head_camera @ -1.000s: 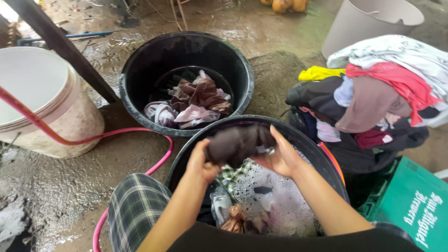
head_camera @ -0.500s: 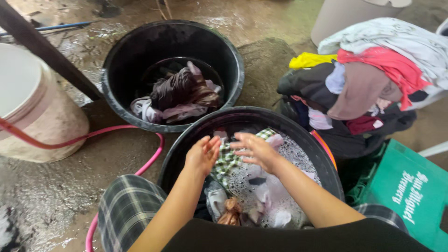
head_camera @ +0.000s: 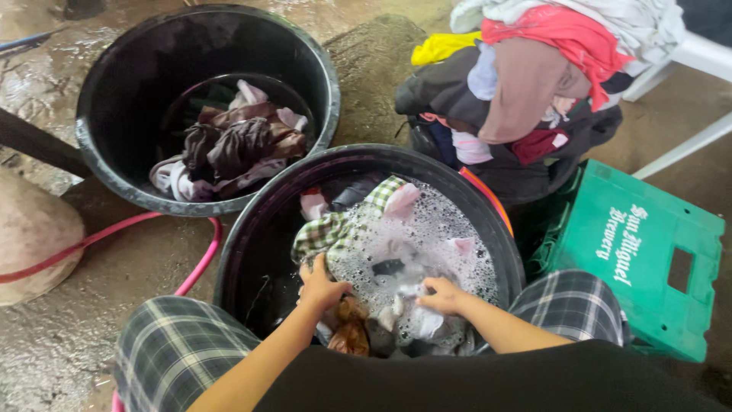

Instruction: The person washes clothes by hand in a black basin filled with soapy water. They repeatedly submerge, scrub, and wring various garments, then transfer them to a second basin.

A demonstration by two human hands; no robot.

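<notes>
A black tub (head_camera: 252, 229) of soapy water and soaking clothes stands between my knees. My left hand (head_camera: 320, 287) presses into the wet clothes near a green checked cloth (head_camera: 332, 231), fingers curled on a brownish garment (head_camera: 349, 329). My right hand (head_camera: 446, 297) rests on pale sudsy clothes (head_camera: 415, 320) at the tub's near side, fingers bent into them. Foam (head_camera: 427, 229) covers the far half of the water.
A second black tub (head_camera: 99, 152) at the back left holds wrung dark and pale clothes (head_camera: 236, 145). A heap of dry laundry (head_camera: 526, 84) sits at the right, above a green crate (head_camera: 640, 252). A pink hose (head_camera: 194, 263) runs over the wet ground; a pale bucket (head_camera: 30, 236) stands left.
A second ago both hands held a dark garment above the near tub. That garment now lies in the far tub, and both hands have gone down into the soapy clothes.
</notes>
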